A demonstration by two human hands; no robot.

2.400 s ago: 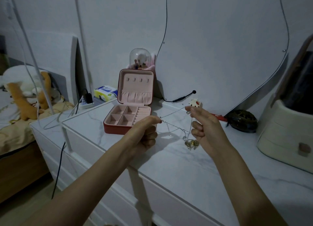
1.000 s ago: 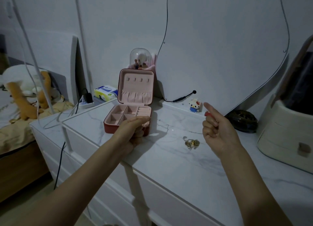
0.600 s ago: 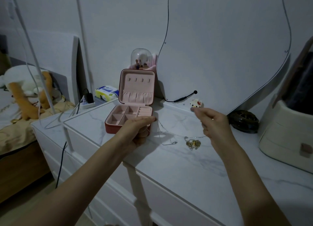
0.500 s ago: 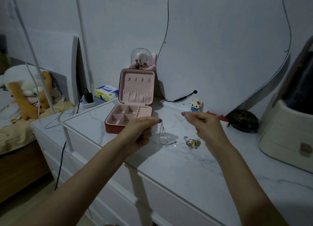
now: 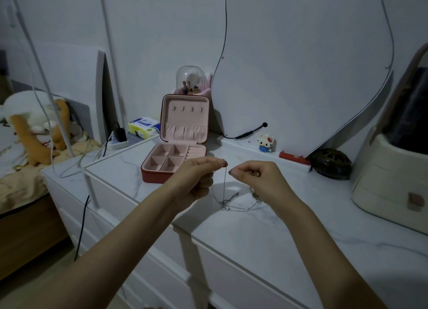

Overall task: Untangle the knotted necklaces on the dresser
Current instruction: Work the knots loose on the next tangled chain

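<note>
Head view, looking forward-down, close over dresser (image 5: 266, 234)

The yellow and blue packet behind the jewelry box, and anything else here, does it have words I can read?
None can be read.
Yellow and blue packet: there is printing on its blue label, but it is too small and blurred to read.
Red bar by the mirror: pale marks, too small to tell.
Block toy figure: no words show.
Jewelry box: no words show.

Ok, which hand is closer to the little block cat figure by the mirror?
The right hand. It is held up just in front of the block cat figure, slightly to its left. The left hand is farther left, in front of the open jewelry box.
</note>
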